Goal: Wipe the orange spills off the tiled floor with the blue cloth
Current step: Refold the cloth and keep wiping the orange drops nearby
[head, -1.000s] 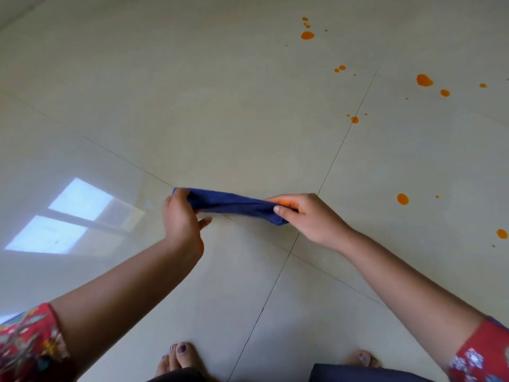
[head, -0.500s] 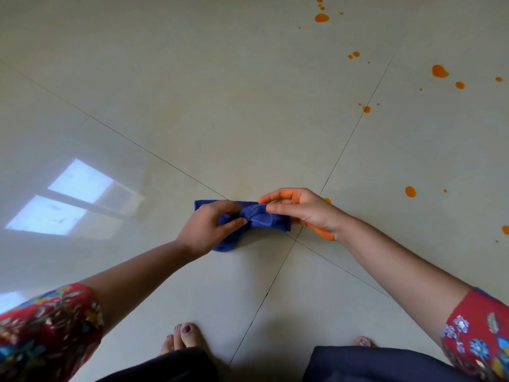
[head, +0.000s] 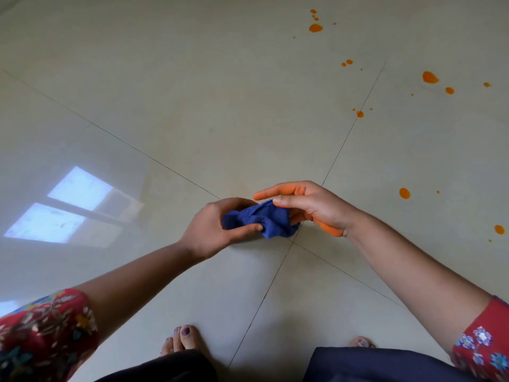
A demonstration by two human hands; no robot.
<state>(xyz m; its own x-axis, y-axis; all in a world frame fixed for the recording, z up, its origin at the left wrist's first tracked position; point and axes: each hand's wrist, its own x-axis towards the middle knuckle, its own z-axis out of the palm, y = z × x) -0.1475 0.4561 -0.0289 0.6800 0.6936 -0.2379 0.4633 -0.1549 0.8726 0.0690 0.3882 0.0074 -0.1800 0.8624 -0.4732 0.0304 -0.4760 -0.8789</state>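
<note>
- Head view: both forearms reach out from the lower corners of the frame and meet at centre, each in a red floral sleeve point(head: 46, 332).
- blue cloth point(head: 271, 219) is bunched into a small wad between the two hands, at centre frame, over the spot where the grout lines of the tiled floor point(head: 192, 92) cross.
- left hand point(head: 212, 230) grips the cloth's left end, with the thumb laid across the front and the fingers curled round the far side.
- right hand point(head: 311, 208) pinches the cloth's upper right edge under the thumb, with the lower fingers curled beneath. The forefinger sticks out straight above it. Orange stain shows on that finger and on the heel of the palm.
- orange spills point(head: 429, 77) dot the floor in the upper right and along the right edge, well apart from the cloth.
- Bare feet point(head: 181, 337) with purple nails stand at the bottom edge.
- window reflection point(head: 68, 205) shines on the floor at left.
</note>
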